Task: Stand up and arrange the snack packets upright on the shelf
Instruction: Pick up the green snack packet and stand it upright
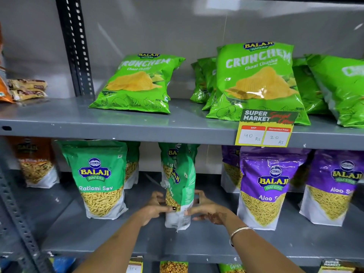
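A green Ratlami Sev packet [182, 186] stood upright on the grey middle shelf [98, 239], turned edge-on to the camera, gripped near its base from both sides. The left hand [155, 207] pressed the packet's left edge, thumb across the front and fingers [157, 195] curled round the back; the right hand [204, 208] grasped the opposite edge the same way, a thin bangle [237, 231] on its wrist. Directly behind the held packet, another green packet [171, 154] stood upright at the back of the shelf. To the left of the held packet, a front-facing Ratlami Sev pouch [98, 180] stood upright, a further green pouch [132, 164] partly hidden behind it, and farther left an orange Balaji packet [35, 162] stood at the back. To the right of the held packet stood purple Aloo Sev pouches [266, 186], upright and facing forward, one more [334, 186] beyond. On the upper shelf [118, 123] above the held packet, bright green Crunchem Chaat Chaska bags [137, 83] leaned back, with a larger cluster [258, 81] up and to the right. A yellow supermarket price tag [265, 131] hung from the upper shelf's front edge, marked 40 Rs and 20 Rs.
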